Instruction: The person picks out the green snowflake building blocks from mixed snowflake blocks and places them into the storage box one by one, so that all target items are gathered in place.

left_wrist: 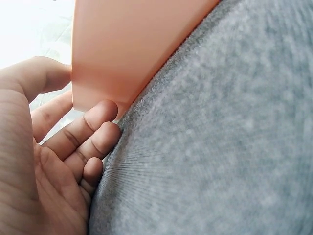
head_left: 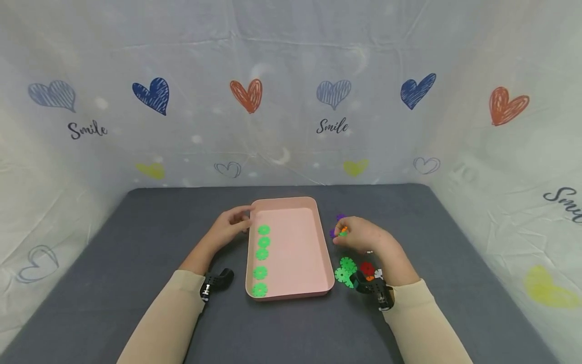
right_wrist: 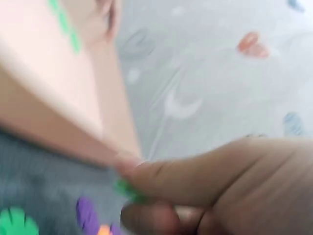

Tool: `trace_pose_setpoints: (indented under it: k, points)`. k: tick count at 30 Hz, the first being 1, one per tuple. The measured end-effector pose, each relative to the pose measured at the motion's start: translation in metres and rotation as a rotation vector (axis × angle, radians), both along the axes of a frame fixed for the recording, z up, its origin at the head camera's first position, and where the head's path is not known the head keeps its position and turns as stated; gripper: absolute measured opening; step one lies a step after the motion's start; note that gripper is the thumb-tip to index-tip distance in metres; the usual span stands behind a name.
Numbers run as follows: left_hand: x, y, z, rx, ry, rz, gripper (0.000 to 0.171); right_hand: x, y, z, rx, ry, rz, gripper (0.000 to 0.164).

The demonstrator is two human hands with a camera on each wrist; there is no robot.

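Note:
My left hand [head_left: 233, 223] holds the pink tray [head_left: 291, 293] at its far left corner, thumb against the rim and index finger round the corner. In the left wrist view the other fingers of this hand [left_wrist: 63, 161] curl loosely by the tray wall [left_wrist: 132, 44]. Just right of the tray, my right hand [head_left: 364, 234] pinches a green notched disc [right_wrist: 128, 190] between thumb and fingers, above purple discs [right_wrist: 87, 215]. Inside the tray, several green notched discs [head_left: 261, 254] form a column along the left side.
Right of the tray lie loose green discs [head_left: 347, 264], a red disc [head_left: 367, 268] and a white one [head_left: 378, 273], partly hidden by the right wrist camera [head_left: 373, 288]. A grey cloth [head_left: 291, 333] covers the table. A printed curtain [head_left: 286, 141] hangs behind.

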State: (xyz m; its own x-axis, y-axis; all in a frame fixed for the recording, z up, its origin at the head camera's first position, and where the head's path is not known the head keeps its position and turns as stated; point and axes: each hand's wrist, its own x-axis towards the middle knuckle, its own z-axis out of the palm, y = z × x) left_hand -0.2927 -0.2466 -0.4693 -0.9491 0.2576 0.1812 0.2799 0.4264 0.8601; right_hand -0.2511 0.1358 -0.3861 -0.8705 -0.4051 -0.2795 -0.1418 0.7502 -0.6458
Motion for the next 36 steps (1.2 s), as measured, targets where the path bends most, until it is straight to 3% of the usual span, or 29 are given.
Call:
trace_pose_setpoints:
  k: [5, 9, 12, 15, 20, 27, 31, 34, 36]
  points:
    - [0.0, -0.002, -0.003, 0.002, 0.033, -0.007, 0.047, 0.008, -0.021, 0.011, -0.251, -0.039, 0.122, 0.034]
    - [0.0, -0.002, -0.003, -0.004, 0.049, -0.002, 0.046, 0.014, -0.043, 0.006, -0.376, -0.09, 0.194, 0.042]
    - [-0.001, -0.002, -0.003, 0.002, 0.02, 0.004, 0.046, 0.019, -0.061, -0.006, -0.345, -0.057, 0.245, 0.038]
    - [-0.002, -0.002, -0.003, 0.012, -0.003, 0.003, 0.047, 0.025, -0.077, -0.02, -0.246, 0.008, 0.325, 0.03]
    - [-0.003, -0.001, -0.003, 0.017, 0.008, -0.001, 0.048, 0.035, -0.095, -0.037, -0.137, 0.056, 0.433, 0.02]
    - [-0.002, 0.0, -0.001, 0.006, 0.006, 0.01, 0.046, 0.036, -0.099, -0.041, -0.105, 0.083, 0.476, 0.015]
    - [-0.001, 0.0, 0.0, 0.015, -0.003, 0.008, 0.047, 0.025, -0.08, -0.024, -0.124, 0.129, 0.42, 0.015]
    - [-0.002, 0.0, 0.0, 0.015, -0.005, 0.005, 0.048, 0.015, -0.054, -0.008, -0.096, 0.174, 0.264, 0.012]
    - [-0.002, 0.001, 0.0, 0.01, -0.007, 0.003, 0.048, 0.01, -0.037, -0.002, -0.018, 0.2, 0.163, 0.009]
